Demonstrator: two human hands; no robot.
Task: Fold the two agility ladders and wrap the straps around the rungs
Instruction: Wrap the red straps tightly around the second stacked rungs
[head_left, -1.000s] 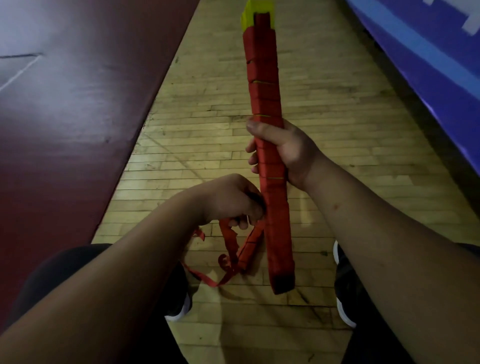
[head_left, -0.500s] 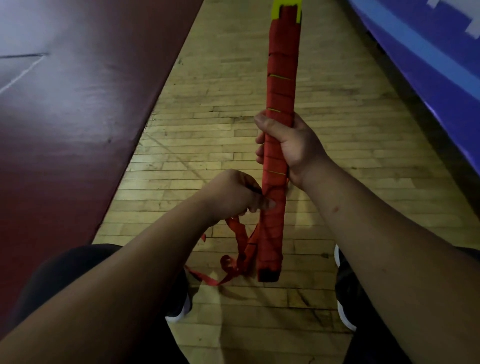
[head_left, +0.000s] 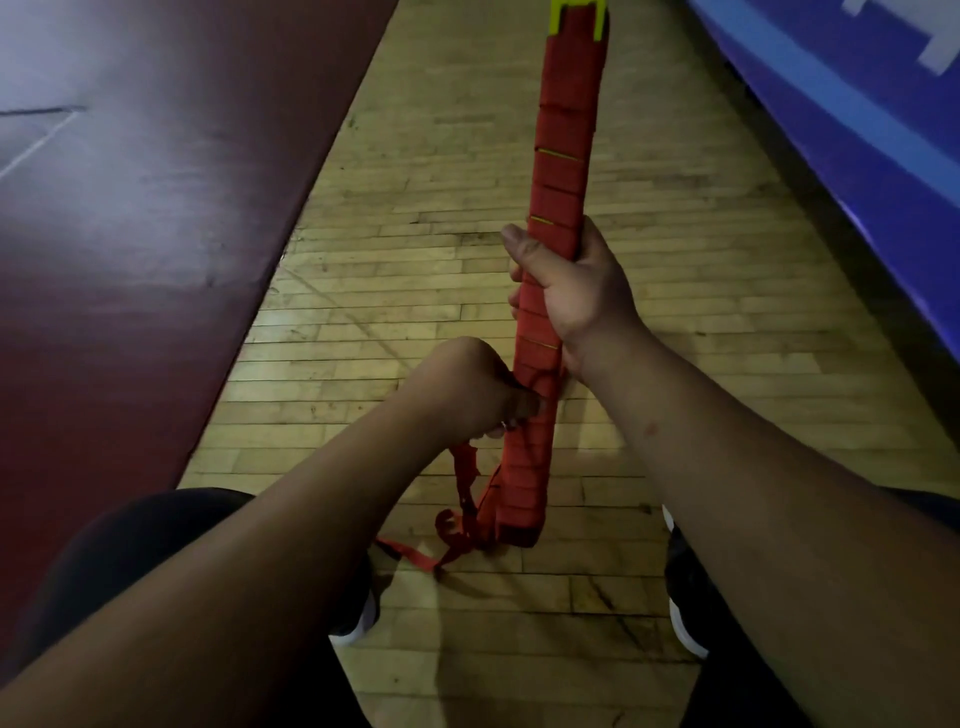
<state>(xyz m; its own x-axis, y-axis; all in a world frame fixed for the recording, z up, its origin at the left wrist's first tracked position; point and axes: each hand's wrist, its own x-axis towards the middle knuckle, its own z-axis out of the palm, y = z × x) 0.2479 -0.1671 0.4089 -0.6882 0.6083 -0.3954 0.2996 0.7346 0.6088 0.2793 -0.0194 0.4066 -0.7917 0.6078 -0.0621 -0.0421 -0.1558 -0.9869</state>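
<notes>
The right hand (head_left: 574, 291) is wrapped around the middle of the bundle of rungs (head_left: 563, 171), thumb laid across its near face, holding it nearly upright; the left hand (head_left: 470, 389) sits just below, fingers pinched on the red strap (head_left: 465, 486) where it meets the bundle's side; that strap is wound around the bundle almost to the top, where the yellow rung ends (head_left: 557, 13) poke out; the loose tail hangs from the left hand, crinkled, and trails onto the wooden floor (head_left: 415, 270) beside the bundle's lower end; dark shoes (head_left: 358, 618) stand either side; a maroon mat (head_left: 130, 234) lies to the left, a blue padded wall (head_left: 857, 119) to the right.
</notes>
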